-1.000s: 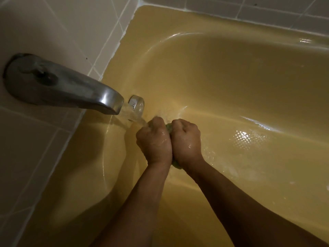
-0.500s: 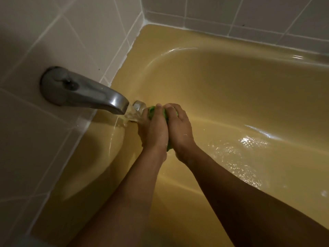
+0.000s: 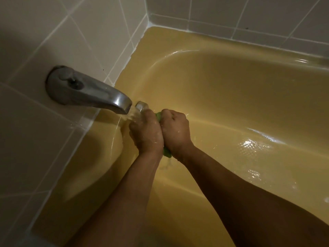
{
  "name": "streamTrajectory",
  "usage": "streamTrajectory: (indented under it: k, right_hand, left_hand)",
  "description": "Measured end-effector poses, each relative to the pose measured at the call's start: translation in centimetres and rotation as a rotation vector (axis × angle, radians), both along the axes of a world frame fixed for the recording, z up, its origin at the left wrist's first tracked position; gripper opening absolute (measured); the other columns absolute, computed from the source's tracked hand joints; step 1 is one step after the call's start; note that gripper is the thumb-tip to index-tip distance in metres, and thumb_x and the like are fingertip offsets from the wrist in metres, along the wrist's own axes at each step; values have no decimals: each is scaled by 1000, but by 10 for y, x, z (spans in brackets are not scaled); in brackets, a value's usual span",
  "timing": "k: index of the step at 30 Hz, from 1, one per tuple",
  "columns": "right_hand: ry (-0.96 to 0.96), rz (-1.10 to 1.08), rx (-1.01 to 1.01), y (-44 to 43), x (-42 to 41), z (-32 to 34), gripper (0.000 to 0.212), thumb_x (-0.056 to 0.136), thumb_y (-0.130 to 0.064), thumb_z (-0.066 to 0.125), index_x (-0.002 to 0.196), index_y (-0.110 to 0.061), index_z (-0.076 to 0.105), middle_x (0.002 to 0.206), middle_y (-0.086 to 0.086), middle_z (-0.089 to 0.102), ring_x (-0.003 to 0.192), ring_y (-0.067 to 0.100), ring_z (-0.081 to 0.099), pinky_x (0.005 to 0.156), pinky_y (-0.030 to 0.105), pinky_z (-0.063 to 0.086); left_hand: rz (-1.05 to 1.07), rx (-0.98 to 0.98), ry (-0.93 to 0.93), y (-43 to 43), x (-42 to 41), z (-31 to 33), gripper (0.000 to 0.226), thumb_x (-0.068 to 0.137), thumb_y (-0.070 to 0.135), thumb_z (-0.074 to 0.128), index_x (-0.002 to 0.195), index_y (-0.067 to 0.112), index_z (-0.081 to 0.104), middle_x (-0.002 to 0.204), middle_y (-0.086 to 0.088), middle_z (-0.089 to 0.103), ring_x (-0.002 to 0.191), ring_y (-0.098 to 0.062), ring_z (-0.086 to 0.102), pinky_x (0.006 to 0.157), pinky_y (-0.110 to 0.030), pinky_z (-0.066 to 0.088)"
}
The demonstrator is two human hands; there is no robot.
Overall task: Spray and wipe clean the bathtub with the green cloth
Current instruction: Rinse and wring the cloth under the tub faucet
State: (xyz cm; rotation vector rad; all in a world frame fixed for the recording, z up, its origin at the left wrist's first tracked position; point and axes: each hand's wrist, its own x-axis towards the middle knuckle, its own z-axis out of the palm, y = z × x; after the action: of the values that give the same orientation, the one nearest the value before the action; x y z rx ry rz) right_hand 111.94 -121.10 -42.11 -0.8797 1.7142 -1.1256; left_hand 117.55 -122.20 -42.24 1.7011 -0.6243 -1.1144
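The yellow bathtub (image 3: 231, 90) fills most of the view, its floor wet and shiny. Just under the running metal spout (image 3: 85, 90), my left hand (image 3: 146, 134) and my right hand (image 3: 175, 132) are pressed together as fists. Both grip the green cloth (image 3: 166, 152), which is bunched between them. Only small green bits show, above and below the fists. Water from the spout falls onto my left hand. No spray bottle is in view.
A round metal overflow plate (image 3: 141, 105) sits on the tub's end wall behind the spout. Beige tiled walls (image 3: 89, 32) rise at the left and at the back. Water glistens on the tub floor (image 3: 256, 145) to the right.
My hands had stretched up to the water with their fingers over the cloth. Now they have drawn back a little and clenched into fists round it. The view has shifted slightly.
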Motion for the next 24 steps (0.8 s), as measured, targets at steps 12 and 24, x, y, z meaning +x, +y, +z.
streamTrajectory:
  k: [12, 24]
  right_hand:
    - [42, 233, 78, 3, -46, 31, 37, 105, -47, 44, 93, -21, 67, 90, 1, 69, 87, 20, 65, 85, 45, 56]
    - [186, 477, -26, 20, -70, 122, 22, 96, -32, 70, 116, -25, 72, 115, -4, 68, 105, 12, 65, 92, 39, 60]
  left_hand:
    - [-272, 63, 218, 11, 4, 29, 30, 101, 40, 62, 117, 16, 69, 105, -8, 77, 98, -25, 75, 80, -42, 63]
    - [-257, 44, 4, 55, 62, 113, 23, 90, 36, 78, 107, 20, 74, 95, -4, 80, 88, -23, 77, 81, -46, 64]
